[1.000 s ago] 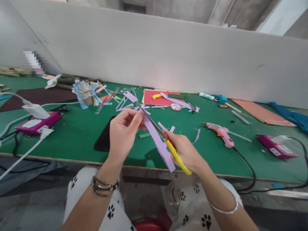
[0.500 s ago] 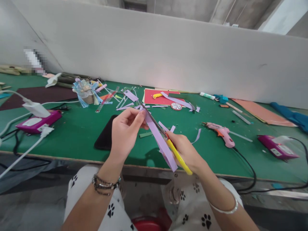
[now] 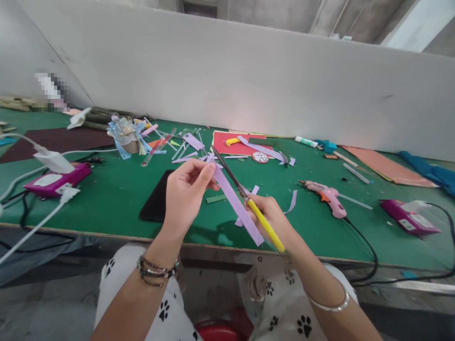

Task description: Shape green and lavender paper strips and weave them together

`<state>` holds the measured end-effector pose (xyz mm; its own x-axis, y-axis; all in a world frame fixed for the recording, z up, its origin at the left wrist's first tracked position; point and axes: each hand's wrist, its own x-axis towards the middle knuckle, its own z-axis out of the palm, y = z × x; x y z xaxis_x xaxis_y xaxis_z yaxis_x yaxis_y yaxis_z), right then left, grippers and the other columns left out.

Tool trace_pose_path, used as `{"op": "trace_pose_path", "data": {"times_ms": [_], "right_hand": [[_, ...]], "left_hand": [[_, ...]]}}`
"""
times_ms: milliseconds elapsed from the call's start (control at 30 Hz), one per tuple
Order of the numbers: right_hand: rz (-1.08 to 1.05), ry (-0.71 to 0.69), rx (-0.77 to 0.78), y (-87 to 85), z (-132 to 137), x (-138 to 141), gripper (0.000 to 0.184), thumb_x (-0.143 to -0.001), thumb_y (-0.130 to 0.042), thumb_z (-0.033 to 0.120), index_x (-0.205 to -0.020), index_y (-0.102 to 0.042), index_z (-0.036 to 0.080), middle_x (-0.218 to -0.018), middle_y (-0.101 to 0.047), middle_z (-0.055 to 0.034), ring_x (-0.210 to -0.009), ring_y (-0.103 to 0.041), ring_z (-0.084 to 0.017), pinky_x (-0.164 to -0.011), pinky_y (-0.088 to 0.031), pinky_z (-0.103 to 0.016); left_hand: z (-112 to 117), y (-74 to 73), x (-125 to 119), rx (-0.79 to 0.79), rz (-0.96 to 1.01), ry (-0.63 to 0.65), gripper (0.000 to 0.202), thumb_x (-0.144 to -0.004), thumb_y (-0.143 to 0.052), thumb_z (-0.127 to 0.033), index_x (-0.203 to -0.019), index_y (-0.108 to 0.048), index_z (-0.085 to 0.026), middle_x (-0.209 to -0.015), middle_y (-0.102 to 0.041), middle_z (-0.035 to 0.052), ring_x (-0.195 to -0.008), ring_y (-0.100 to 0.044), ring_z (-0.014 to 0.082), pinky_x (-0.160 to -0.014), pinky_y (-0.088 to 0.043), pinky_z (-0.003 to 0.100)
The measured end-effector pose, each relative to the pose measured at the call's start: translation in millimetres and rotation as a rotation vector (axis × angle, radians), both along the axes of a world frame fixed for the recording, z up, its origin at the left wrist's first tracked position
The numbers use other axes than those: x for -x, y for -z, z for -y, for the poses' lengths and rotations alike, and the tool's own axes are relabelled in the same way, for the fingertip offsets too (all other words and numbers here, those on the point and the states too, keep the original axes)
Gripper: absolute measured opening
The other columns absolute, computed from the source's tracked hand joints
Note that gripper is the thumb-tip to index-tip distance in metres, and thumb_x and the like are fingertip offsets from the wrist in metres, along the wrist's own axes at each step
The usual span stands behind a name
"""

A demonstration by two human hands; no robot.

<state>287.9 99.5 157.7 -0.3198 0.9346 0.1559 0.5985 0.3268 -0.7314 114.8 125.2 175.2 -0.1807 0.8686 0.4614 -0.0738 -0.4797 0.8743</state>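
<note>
My left hand [image 3: 185,194] pinches the upper end of a long lilac paper strip [image 3: 235,201] above the near edge of the green table [image 3: 117,194]. My right hand [image 3: 273,220] grips yellow-handled scissors [image 3: 249,203], whose blades lie along the strip's upper part. The strip slants down to the right and its lower end hangs free near the table edge. A second narrow lilac piece shows just beside the strip under the scissors.
A black phone [image 3: 155,202] lies left of my left hand. A pink glue gun [image 3: 325,195] with its cable sits to the right. Purple devices [image 3: 53,181] [image 3: 408,217], red paper [image 3: 237,143], paper scraps and a blue ribbon ornament [image 3: 125,136] lie around.
The scissors have slid further up along the strip toward my left hand. My right hand rose slightly. The strip's lower end swung a little to the right.
</note>
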Motion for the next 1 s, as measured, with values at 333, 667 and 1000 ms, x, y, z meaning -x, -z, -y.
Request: {"op": "trace_pose_path", "data": {"times_ms": [333,667,1000], "right_hand": [[0.598,0.348,-0.059,-16.0,-98,-20,0.022,-0.073,-0.053,0.038,-0.074,-0.054,0.016,-0.078,-0.061,-0.0076,-0.07,-0.055,-0.019,-0.056,-0.036,-0.025],[0.449,0.199,-0.07,-5.1,-125,-20,0.026,-0.083,-0.044,0.024,-0.101,-0.057,0.011,-0.11,-0.058,-0.0138,-0.104,-0.052,-0.02,-0.086,-0.039,-0.03],[-0.283,-0.268,0.228,-24.5,-20,-26,0.038,-0.076,-0.055,0.03,-0.111,-0.047,0.017,-0.076,-0.062,-0.0006,-0.062,-0.058,-0.01,-0.061,-0.047,-0.025]], "left_hand": [[3,-5.6,3,0.049,0.017,0.085,0.018,-0.072,-0.059,-0.03,-0.061,-0.054,-0.016,-0.048,-0.053,-0.0061,-0.041,-0.052,0.0047,-0.045,-0.048,0.015],[6,-7.1,5,0.075,-0.018,0.181,0.014,-0.069,-0.06,-0.028,-0.065,-0.055,-0.016,-0.051,-0.055,-0.0053,-0.04,-0.054,0.0067,-0.045,-0.049,0.018],[-5,-0.1,1,0.135,-0.148,0.09,0.012,-0.069,-0.059,-0.028,-0.069,-0.057,-0.016,-0.057,-0.063,-0.0027,-0.045,-0.059,0.0093,-0.05,-0.051,0.02]]}}
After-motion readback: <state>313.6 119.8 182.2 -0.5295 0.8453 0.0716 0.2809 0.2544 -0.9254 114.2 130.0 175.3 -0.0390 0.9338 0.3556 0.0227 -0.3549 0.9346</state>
